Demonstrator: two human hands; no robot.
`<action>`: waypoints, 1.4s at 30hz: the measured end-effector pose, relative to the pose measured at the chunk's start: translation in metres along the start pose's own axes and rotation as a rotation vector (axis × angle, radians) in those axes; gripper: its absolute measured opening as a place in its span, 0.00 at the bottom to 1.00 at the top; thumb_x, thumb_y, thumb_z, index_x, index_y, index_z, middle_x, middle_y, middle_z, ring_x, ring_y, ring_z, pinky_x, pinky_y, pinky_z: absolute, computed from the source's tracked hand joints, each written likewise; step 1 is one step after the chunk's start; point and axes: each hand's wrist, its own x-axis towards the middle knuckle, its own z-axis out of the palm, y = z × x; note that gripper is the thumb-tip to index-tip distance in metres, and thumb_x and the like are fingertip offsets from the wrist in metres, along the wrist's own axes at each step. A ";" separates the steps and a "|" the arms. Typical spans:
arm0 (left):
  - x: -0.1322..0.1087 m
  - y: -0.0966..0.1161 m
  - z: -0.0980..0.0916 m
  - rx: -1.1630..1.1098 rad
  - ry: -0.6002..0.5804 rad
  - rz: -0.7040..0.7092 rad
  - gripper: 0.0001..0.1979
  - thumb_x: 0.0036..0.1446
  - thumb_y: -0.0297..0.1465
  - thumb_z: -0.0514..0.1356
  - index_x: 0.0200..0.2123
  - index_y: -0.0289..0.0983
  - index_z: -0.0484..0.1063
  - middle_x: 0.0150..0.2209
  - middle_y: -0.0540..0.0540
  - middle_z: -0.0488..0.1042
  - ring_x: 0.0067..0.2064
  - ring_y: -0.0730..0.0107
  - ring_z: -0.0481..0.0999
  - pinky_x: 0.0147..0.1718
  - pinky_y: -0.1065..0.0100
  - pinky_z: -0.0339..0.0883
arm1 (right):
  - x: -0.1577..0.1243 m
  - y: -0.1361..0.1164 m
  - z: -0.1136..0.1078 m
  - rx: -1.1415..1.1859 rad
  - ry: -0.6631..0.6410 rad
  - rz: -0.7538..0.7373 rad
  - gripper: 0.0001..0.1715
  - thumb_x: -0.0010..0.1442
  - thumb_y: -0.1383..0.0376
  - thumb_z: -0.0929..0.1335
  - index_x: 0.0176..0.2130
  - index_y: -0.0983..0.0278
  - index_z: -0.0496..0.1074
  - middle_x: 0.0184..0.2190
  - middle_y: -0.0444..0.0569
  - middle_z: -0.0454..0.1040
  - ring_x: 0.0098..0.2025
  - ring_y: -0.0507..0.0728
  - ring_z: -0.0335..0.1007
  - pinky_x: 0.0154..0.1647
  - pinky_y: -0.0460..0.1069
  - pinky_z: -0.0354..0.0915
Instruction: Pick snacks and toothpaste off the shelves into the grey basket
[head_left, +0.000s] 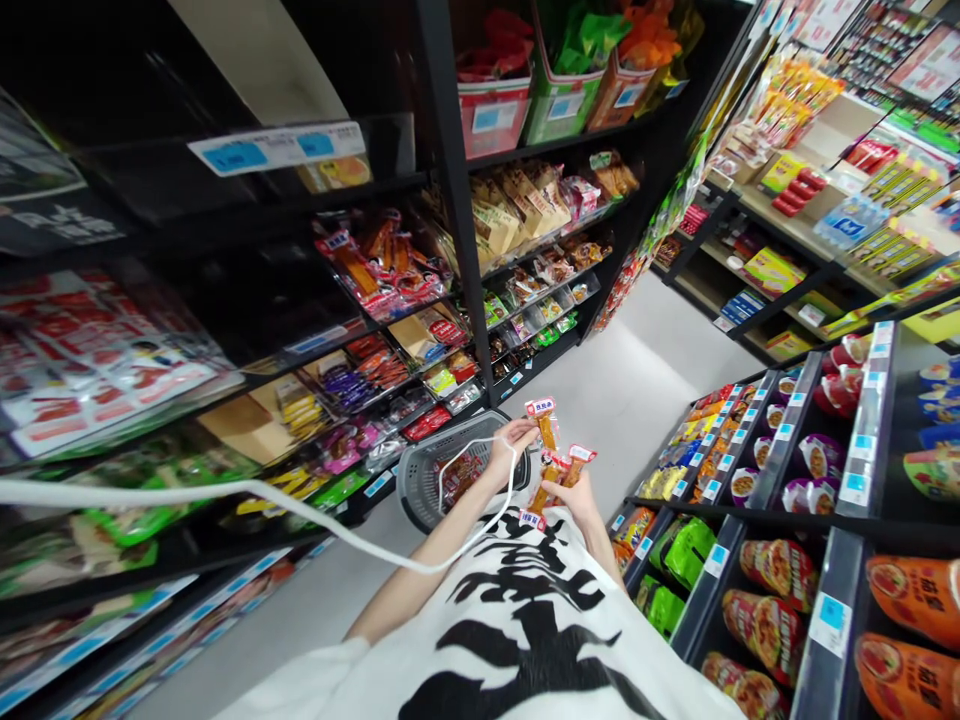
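My left hand (pixel 511 447) has its fingers closed at the edge of a small snack packet (pixel 548 430), a brown stick in clear wrap with a red and white label. Just right of and below it, my right hand (pixel 576 497) grips several packets of the same look; one brown packet (pixel 578 462) sticks up past the fingers and another packet label (pixel 533 520) points down toward my shirt. A grey shopping basket (pixel 411 497) is beyond my left forearm, with red-labelled packets (pixel 459 476) inside it.
A white cable (pixel 300 502) crosses from the left edge over my left arm. Dark shelves of packaged snacks (pixel 375 265) stand on the left. Instant noodle cups (pixel 769 610) fill the right-hand shelf. Grey floor (pixel 637 365) runs between, toward a farther display (pixel 802 240).
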 end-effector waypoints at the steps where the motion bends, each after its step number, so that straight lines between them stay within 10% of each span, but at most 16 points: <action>1: 0.000 0.000 0.000 0.003 -0.005 -0.001 0.17 0.45 0.38 0.73 0.36 0.35 0.77 0.36 0.43 0.79 0.39 0.66 0.78 0.39 0.66 0.71 | -0.001 -0.001 0.002 -0.028 -0.030 -0.008 0.23 0.42 0.58 0.81 0.37 0.66 0.79 0.34 0.53 0.82 0.33 0.61 0.78 0.35 0.54 0.75; 42: -0.002 -0.001 -0.003 -0.012 -0.107 -0.103 0.24 0.44 0.38 0.74 0.40 0.37 0.70 0.40 0.44 0.76 0.38 0.65 0.78 0.35 0.67 0.71 | 0.004 -0.015 0.010 -0.100 -0.129 -0.095 0.21 0.44 0.62 0.81 0.39 0.65 0.79 0.35 0.51 0.82 0.35 0.60 0.79 0.38 0.52 0.75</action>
